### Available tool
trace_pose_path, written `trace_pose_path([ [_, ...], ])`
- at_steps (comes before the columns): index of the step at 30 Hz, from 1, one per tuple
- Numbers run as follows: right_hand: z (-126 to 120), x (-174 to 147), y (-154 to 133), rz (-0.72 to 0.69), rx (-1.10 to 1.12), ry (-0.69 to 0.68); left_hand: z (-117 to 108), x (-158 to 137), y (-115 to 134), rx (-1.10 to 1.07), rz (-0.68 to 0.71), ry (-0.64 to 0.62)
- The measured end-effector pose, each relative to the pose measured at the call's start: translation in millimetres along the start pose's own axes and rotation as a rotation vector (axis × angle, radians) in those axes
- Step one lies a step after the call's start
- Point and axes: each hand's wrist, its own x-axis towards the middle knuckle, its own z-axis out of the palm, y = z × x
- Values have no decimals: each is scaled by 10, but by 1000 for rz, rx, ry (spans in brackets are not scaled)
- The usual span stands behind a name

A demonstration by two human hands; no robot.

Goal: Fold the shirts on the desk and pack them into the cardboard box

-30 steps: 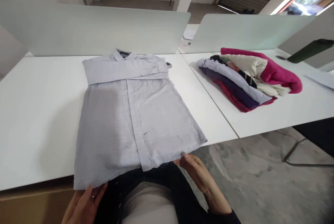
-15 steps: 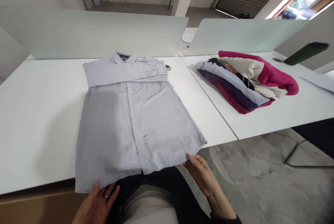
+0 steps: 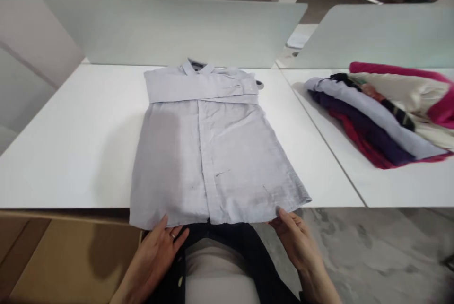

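Note:
A light grey button-up shirt (image 3: 234, 152) lies front side up, with its collar at the far end and its sleeves folded across the chest. Its lower hem hangs a little over the table's near edge. My left hand (image 3: 158, 252) grips the hem near the left corner, thumb on top and fingers beneath the cloth. At the right part of the hem, my right hand (image 3: 296, 238) pinches the cloth in the same way, its fingertips partly hidden under it.
To the right, a pile of clothes (image 3: 376, 115) in pink, cream, purple and red lies on the white table (image 3: 71, 152). Frosted dividers (image 3: 191, 34) stand along the back edge. A cardboard box (image 3: 71, 261) sits below the table at the left.
The view has swung left and levelled, so the shirt and pile appear further right. Both hands stay at the shirt's hem, and its folds look the same.

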Motion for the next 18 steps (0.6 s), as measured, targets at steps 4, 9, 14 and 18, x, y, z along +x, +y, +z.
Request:
trace_pose_path([
  [4,10,43,-13,22,-25,-2,259,-158,168,-322,-183,96],
  [9,69,48,-36,19,-4,15,215,-138,102,-399,-194,131],
  [14,83,51,-45,-1,-24,-49,122,-78,-2,-408,-169,114],
  [18,104,61,-83,0,-65,-79,75,-18,-10,-389,-130,170],
])
